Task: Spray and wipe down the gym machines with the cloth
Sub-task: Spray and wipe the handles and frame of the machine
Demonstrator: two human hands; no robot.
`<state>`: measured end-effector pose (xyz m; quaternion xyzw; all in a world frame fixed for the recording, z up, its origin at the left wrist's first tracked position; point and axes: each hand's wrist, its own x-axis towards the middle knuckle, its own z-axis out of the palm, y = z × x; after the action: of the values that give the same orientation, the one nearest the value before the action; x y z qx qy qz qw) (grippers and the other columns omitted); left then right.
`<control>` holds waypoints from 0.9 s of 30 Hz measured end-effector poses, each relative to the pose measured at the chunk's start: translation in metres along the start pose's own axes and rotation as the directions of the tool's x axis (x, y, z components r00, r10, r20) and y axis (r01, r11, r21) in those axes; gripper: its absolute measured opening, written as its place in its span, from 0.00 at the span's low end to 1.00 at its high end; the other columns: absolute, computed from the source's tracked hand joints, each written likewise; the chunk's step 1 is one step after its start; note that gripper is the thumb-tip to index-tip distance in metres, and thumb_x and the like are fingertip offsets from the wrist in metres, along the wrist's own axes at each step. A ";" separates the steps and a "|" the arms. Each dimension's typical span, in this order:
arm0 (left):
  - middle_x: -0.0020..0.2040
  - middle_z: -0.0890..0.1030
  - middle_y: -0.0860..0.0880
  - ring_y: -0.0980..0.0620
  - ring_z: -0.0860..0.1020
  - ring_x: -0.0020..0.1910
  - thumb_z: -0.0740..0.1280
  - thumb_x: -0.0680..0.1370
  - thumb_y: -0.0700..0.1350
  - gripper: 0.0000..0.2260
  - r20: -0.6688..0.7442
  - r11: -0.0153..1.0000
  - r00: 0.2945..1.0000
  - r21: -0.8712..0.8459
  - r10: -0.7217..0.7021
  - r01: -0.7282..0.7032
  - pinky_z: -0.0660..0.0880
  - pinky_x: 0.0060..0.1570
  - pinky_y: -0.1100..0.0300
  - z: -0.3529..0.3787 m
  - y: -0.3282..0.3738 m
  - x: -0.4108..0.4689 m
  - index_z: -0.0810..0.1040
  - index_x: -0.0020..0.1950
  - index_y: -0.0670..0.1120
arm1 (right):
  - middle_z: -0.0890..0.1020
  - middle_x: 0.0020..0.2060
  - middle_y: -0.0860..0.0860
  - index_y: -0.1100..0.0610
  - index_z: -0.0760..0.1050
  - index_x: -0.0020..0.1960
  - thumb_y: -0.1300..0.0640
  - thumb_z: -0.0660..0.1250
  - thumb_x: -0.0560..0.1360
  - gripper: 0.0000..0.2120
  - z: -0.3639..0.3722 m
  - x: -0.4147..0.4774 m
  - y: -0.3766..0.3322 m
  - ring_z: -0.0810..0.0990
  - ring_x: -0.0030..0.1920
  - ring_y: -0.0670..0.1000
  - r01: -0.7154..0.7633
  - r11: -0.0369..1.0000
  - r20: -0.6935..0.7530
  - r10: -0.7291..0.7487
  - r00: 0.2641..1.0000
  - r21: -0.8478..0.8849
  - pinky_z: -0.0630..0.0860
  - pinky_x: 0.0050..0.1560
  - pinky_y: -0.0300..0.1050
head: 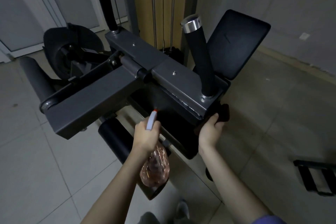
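In dim light, a pale tiled floor (45,160) spreads below and left of the grip, a grey wall (291,5) with a white socket (304,36) rises beyond it rightward, and a white-framed door (18,14) stands far left.

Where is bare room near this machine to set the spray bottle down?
The tiled floor left of the grey arm is bare. So is the floor on the right, between the black pad and the wall, beyond the black rack. Crowded: around the left hand with the spray bottle and the right hand with the cloth.
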<state>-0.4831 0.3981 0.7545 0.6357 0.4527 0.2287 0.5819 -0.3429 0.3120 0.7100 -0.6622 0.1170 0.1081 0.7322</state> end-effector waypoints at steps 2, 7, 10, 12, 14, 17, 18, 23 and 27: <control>0.34 0.74 0.41 0.46 0.73 0.34 0.63 0.79 0.40 0.09 -0.031 0.999 1.000 -0.033 -0.002 0.001 0.71 0.34 0.54 0.002 0.000 0.002 0.76 0.45 0.34 | 0.69 0.68 0.57 0.57 0.56 0.75 0.50 0.53 0.82 0.25 -0.001 -0.002 -0.003 0.71 0.66 0.56 0.004 1.000 0.010 -0.004 1.000 -0.015 0.66 0.63 0.42; 0.35 0.75 0.44 0.48 0.73 0.33 0.63 0.79 0.42 0.08 0.032 0.999 0.999 0.043 0.014 -0.015 0.72 0.32 0.60 0.003 -0.004 0.004 0.72 0.39 0.46 | 0.71 0.67 0.59 0.58 0.58 0.74 0.50 0.53 0.82 0.24 0.002 -0.007 -0.009 0.72 0.64 0.58 0.024 0.997 -0.048 -0.028 0.998 -0.075 0.68 0.65 0.47; 0.35 0.75 0.46 0.49 0.73 0.33 0.64 0.79 0.42 0.08 0.113 0.993 0.993 0.109 0.021 -0.034 0.70 0.30 0.61 -0.003 -0.007 0.006 0.72 0.39 0.45 | 0.69 0.68 0.58 0.59 0.55 0.76 0.50 0.53 0.82 0.25 0.004 -0.015 -0.008 0.71 0.65 0.57 0.017 0.996 -0.084 -0.024 0.996 -0.085 0.68 0.65 0.46; 0.35 0.76 0.44 0.47 0.74 0.33 0.64 0.79 0.42 0.07 0.167 0.992 0.986 0.122 0.022 -0.043 0.71 0.32 0.58 -0.009 -0.011 0.007 0.73 0.41 0.44 | 0.69 0.68 0.60 0.61 0.55 0.76 0.51 0.53 0.82 0.25 0.003 -0.028 -0.008 0.71 0.66 0.58 0.035 0.990 -0.083 -0.047 0.995 -0.139 0.67 0.66 0.47; 0.36 0.77 0.41 0.45 0.75 0.34 0.64 0.78 0.42 0.07 0.195 0.992 0.981 0.117 0.014 -0.037 0.73 0.33 0.54 -0.013 -0.015 0.009 0.74 0.41 0.42 | 0.69 0.69 0.60 0.62 0.55 0.75 0.52 0.53 0.82 0.25 -0.001 -0.038 -0.008 0.70 0.67 0.59 0.051 0.978 -0.053 -0.063 0.997 -0.201 0.67 0.67 0.47; 0.39 0.80 0.36 0.43 0.76 0.34 0.65 0.77 0.44 0.07 0.243 0.992 0.970 0.120 0.017 -0.048 0.76 0.35 0.46 -0.019 -0.022 0.013 0.76 0.42 0.42 | 0.73 0.65 0.60 0.63 0.60 0.73 0.53 0.55 0.82 0.23 -0.015 -0.059 0.001 0.73 0.64 0.57 0.143 0.921 0.051 -0.134 0.990 -0.362 0.70 0.60 0.41; 0.40 0.80 0.36 0.43 0.76 0.34 0.65 0.77 0.44 0.08 0.258 0.991 0.966 0.124 0.019 -0.052 0.77 0.36 0.44 -0.021 -0.024 0.014 0.76 0.42 0.41 | 0.76 0.61 0.59 0.63 0.65 0.70 0.54 0.56 0.81 0.21 -0.022 -0.068 0.005 0.76 0.60 0.56 0.259 0.845 0.109 -0.235 0.966 -0.468 0.72 0.55 0.39; 0.38 0.79 0.37 0.47 0.74 0.32 0.64 0.77 0.42 0.07 0.313 0.985 0.948 0.139 0.059 -0.107 0.72 0.33 0.52 -0.028 -0.025 0.017 0.75 0.41 0.40 | 0.78 0.59 0.55 0.60 0.71 0.64 0.59 0.62 0.74 0.19 -0.040 -0.079 0.021 0.73 0.59 0.54 0.807 0.016 0.607 -0.650 0.457 -0.591 0.69 0.61 0.43; 0.35 0.78 0.38 0.48 0.73 0.30 0.64 0.77 0.41 0.09 0.293 0.982 0.952 0.137 0.082 -0.127 0.70 0.30 0.56 -0.038 -0.027 0.019 0.74 0.40 0.37 | 0.80 0.59 0.53 0.58 0.70 0.62 0.65 0.58 0.73 0.18 -0.025 -0.062 0.004 0.72 0.58 0.54 0.800 -0.467 0.788 -0.616 0.011 -0.376 0.73 0.57 0.49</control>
<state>-0.5130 0.4322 0.7322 0.7285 0.3455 0.1292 0.5772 -0.4035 0.2873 0.7235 -0.7723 -0.5239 -0.3356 0.1286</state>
